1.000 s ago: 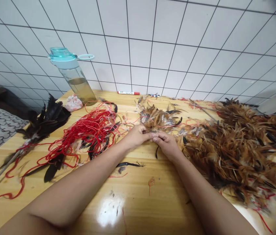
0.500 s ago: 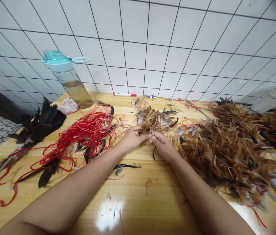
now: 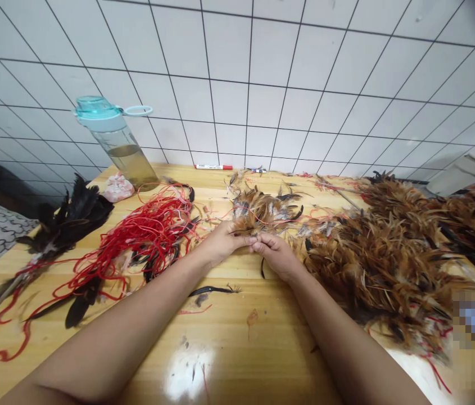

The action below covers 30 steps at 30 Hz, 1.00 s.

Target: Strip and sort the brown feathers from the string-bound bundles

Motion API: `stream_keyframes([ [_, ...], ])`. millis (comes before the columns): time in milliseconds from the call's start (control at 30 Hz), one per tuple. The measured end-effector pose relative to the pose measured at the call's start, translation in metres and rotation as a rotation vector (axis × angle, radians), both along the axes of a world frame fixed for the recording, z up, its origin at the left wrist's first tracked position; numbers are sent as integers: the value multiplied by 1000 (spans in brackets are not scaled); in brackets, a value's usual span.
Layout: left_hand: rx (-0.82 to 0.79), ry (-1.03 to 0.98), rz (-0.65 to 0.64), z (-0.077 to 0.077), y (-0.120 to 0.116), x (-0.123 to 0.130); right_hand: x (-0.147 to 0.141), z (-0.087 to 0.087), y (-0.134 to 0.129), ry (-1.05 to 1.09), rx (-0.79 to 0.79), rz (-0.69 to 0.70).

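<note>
My left hand (image 3: 225,243) is closed at the middle of the wooden table (image 3: 237,332), its fingers and thumb pinching the base of a small bunch of brown feathers (image 3: 243,224). Touching its fingertips, my right hand (image 3: 277,254) is also closed in a pinch; whatever lies between its fingers is too small to make out. Just beyond both hands is a loose pile of brown and grey feathers (image 3: 271,206). A tangle of red cords (image 3: 136,236) lies to the left, and a large heap of brown feathers (image 3: 384,259) spreads to the right.
At the back left stands a bottle with a turquoise lid (image 3: 123,143), beside crumpled tissue (image 3: 118,188). Black feathers on a stick (image 3: 66,216) lie far left. A red and white marker (image 3: 213,167) rests near the tiled wall. A black strip (image 3: 214,290) lies nearer me.
The view has tilted slightly, so the objects sit a little lower in the picture. My hands remain together with fingertips touching, their fingers shifted only slightly.
</note>
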<state>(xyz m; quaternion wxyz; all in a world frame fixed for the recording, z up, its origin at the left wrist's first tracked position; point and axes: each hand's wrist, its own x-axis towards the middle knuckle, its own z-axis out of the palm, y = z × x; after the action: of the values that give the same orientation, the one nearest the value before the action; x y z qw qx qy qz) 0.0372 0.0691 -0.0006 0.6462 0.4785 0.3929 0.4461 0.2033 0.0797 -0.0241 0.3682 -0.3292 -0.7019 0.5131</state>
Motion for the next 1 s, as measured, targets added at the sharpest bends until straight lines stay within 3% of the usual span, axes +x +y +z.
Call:
stream_keyframes([
  [200, -4, -26, 36, -4, -1, 3, 0, -3, 3, 52, 13, 15],
  [367, 35, 22, 102, -2, -6, 5, -1, -2, 2, 157, -82, 5],
  [467, 82, 77, 167, 10, -6, 1, -1, 1, 1, 276, -169, -40],
  [567, 201, 312, 275, 39, 9, 0, 1, 4, 3, 391, -262, -78],
  [700, 493, 808, 303, 85, 65, 24, 8, 4, 12, 559, -384, -142],
  [767, 608, 1020, 293, 96, 106, 48, 15, 3, 17, 644, -436, -193],
  [867, 562, 1239, 104, 89, 165, 88, 22, 0, 23, 753, -499, -246],
  [1000, 516, 1401, 2, 53, 218, 130, 23, -1, 25, 776, -513, -275],
])
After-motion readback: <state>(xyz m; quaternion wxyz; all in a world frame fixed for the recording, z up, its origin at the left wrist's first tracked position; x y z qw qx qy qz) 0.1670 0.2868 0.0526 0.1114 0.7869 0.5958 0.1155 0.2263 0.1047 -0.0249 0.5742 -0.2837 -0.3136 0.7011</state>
